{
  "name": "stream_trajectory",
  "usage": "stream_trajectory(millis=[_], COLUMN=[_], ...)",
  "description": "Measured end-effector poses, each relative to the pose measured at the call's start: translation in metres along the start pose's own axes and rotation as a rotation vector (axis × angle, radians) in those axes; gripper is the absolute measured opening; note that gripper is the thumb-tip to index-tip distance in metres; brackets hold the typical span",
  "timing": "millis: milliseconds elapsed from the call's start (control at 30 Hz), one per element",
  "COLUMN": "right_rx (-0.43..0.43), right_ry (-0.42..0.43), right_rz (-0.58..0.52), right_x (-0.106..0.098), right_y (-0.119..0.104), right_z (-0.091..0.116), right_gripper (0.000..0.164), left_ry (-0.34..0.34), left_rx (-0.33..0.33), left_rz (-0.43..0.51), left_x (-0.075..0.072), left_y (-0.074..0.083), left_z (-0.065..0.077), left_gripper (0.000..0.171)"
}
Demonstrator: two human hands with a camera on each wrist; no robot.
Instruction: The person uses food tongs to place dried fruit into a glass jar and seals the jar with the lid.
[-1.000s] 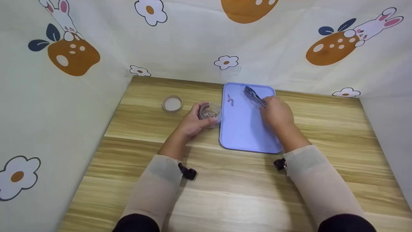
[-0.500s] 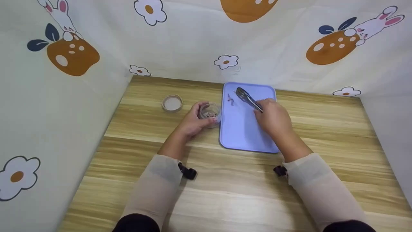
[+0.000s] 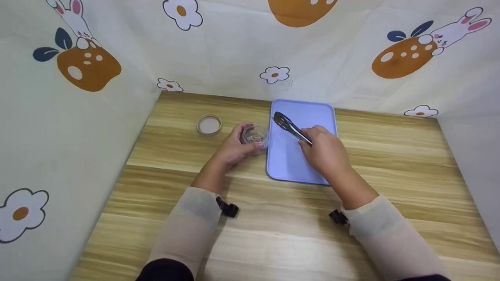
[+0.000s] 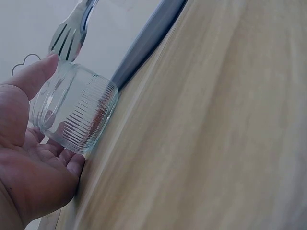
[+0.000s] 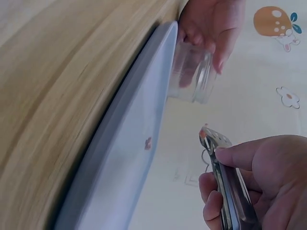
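My left hand (image 3: 234,150) grips a clear ribbed glass jar (image 3: 256,134), thumb on the near side. It stands upright on the table against the tray's left edge, small reddish-brown bits at its bottom. My right hand (image 3: 327,150) holds metal tongs (image 3: 287,124) with slotted heads, raised over the tray and pointing toward the jar. In the right wrist view, a small reddish piece (image 5: 203,134) shows at the tongs' tip. Another small reddish piece (image 5: 148,143) lies on the blue tray (image 3: 297,168); in the head view the tongs hide it.
A round lid (image 3: 209,125) with a tan rim lies on the wooden table (image 3: 273,218), left of the jar. Patterned cloth walls (image 3: 218,54) enclose the table at the back and sides.
My right hand has moved left and toward me, carrying the tongs from the tray's far middle to its left side, near the jar. My left hand and the jar have stayed still.
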State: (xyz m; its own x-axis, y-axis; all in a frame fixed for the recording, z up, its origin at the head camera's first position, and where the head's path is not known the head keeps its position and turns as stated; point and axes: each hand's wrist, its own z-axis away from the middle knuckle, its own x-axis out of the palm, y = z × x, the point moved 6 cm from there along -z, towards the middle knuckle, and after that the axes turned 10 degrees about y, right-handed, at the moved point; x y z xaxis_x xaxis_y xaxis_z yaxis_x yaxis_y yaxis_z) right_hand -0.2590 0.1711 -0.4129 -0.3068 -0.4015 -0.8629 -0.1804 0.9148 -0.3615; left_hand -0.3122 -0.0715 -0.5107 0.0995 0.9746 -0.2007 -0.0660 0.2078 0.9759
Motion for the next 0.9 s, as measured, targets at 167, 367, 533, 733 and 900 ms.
stream_trajectory(millis=[167, 367, 533, 733, 900], right_rx=[-0.032, -0.074, -0.117, -0.137, -0.136], right_ry=[0.006, 0.001, 0.002, 0.003, 0.010], right_rz=[-0.025, -0.053, -0.080, -0.087, -0.082], right_x=[-0.003, -0.004, -0.004, -0.002, -0.002], right_y=[-0.012, -0.026, -0.038, -0.046, -0.048], right_z=[0.007, 0.014, 0.020, 0.023, 0.024], right_gripper=[0.035, 0.033, 0.034, 0.034, 0.036], left_ry=[0.001, -0.031, 0.007, 0.013, -0.014], left_rx=[-0.005, -0.005, 0.016, -0.011, -0.034], left_rz=[0.002, 0.031, 0.048, 0.041, 0.049], left_x=[-0.001, 0.000, 0.001, 0.001, 0.002], left_y=[0.000, 0.004, 0.001, 0.001, 0.001], left_z=[0.000, 0.002, 0.000, 0.000, -0.001], left_gripper=[0.084, 0.086, 0.079, 0.071, 0.077])
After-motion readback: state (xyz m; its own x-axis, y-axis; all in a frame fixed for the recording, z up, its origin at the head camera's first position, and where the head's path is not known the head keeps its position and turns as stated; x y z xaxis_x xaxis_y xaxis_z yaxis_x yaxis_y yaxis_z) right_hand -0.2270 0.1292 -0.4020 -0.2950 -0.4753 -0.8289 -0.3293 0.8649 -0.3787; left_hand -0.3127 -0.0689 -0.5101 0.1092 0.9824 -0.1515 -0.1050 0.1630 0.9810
